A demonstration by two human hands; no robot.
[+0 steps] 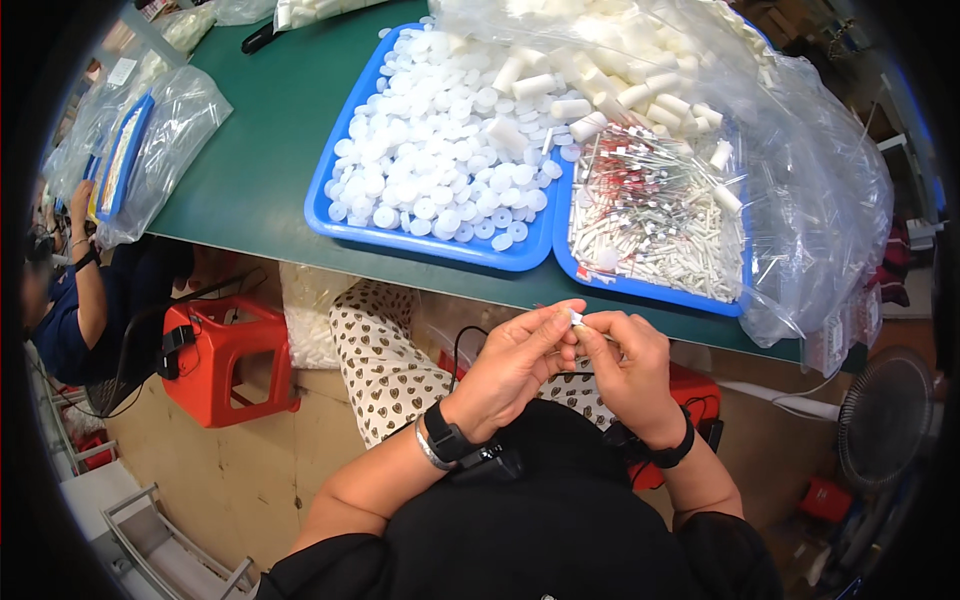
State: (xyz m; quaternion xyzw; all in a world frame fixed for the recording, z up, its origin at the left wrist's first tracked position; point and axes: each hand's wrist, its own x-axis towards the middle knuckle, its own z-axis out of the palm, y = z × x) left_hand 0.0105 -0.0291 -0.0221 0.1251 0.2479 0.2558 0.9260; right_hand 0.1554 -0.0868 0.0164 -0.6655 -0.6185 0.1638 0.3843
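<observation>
My left hand (pixel 515 362) and my right hand (pixel 625 368) meet in front of me, just below the green table's edge (pixel 260 180). Together their fingertips pinch a small white part with a thin wire (pixel 577 318). Right above the hands stands a blue tray (pixel 345 225) full of small white round caps (pixel 440 160) and some white tubes (pixel 560 95). Beside it on the right a second blue tray (pixel 650 288) holds thin wired parts with white sleeves (pixel 650 210).
A large clear plastic bag (pixel 810 190) of white tubes lies over the right tray. Bagged parts (pixel 150 140) sit at the table's left end, where another person (pixel 80 300) sits. A red stool (pixel 235 360) stands under the table; a fan (pixel 885 415) is at the right.
</observation>
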